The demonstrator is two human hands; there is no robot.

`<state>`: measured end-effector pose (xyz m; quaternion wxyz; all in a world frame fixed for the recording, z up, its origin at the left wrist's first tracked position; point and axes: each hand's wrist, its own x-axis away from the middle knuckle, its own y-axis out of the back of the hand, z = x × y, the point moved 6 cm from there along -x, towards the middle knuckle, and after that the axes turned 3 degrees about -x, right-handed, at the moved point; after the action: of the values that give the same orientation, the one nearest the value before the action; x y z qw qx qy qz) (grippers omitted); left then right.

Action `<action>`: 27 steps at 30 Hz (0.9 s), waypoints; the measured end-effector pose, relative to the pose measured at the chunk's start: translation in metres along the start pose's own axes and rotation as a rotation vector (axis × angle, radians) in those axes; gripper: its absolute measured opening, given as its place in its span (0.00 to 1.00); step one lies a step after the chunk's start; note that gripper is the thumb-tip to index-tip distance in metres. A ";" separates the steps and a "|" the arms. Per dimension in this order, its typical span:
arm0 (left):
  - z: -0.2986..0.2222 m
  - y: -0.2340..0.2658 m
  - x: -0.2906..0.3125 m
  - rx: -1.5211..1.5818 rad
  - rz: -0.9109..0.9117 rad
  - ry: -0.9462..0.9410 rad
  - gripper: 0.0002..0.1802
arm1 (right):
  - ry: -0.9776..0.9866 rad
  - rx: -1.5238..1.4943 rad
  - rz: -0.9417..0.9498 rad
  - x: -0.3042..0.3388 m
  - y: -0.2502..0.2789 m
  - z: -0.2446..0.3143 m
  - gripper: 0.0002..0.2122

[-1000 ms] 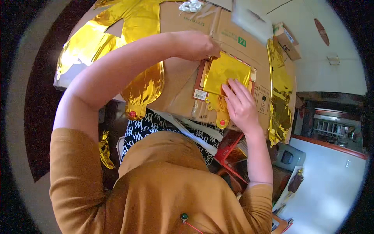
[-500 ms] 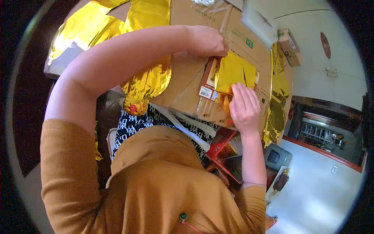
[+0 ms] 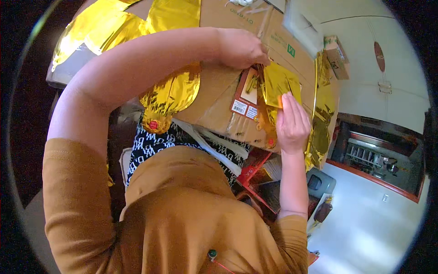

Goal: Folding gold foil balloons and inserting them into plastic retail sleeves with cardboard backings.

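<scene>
A folded sheet of gold foil (image 3: pixel 279 81) lies aslant between my two hands, its near part raised off what is beneath. My left hand (image 3: pixel 244 48), reaching across from the left, is closed at the foil's upper left corner; its fingertips are partly hidden. My right hand (image 3: pixel 294 121) pinches the foil's lower right edge, fingers straight and together, the thumb out of sight. Below the foil shows a flat brown-edged package (image 3: pixel 245 94) with white label stickers. More crumpled foil hangs down beside it toward the near edge.
Cardboard (image 3: pixel 216 93) covers the work surface. Another gold foil piece (image 3: pixel 171 98) with a red round spot hangs over the near edge at left, and more foil (image 3: pixel 322 107) drapes the right side. A small carton (image 3: pixel 336 57) stands far right. A red bag-like item (image 3: pixel 258 176) sits below.
The foil's near edge has been lifted from the package, uncovering more of it. My right hand has gone from resting flat on the foil to pinching its edge.
</scene>
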<state>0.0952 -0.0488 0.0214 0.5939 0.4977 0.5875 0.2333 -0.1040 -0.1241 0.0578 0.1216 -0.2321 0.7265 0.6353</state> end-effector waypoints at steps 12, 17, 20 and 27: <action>-0.010 -0.007 -0.007 -0.265 -0.139 -0.213 0.08 | -0.005 0.005 -0.003 -0.003 0.005 -0.002 0.18; -0.014 -0.014 -0.009 -0.396 -0.029 -0.184 0.10 | 0.016 0.001 -0.007 -0.001 0.006 -0.003 0.18; -0.018 -0.014 -0.010 -0.438 0.010 -0.159 0.11 | 0.042 0.000 -0.006 0.000 0.006 -0.003 0.17; -0.021 -0.015 -0.008 -0.449 0.003 -0.208 0.10 | 0.071 -0.006 0.037 0.007 -0.002 0.000 0.15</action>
<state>0.0693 -0.0551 0.0157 0.7465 0.3755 0.4560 0.3064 -0.1092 -0.1260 0.0526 0.0833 -0.2412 0.7325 0.6312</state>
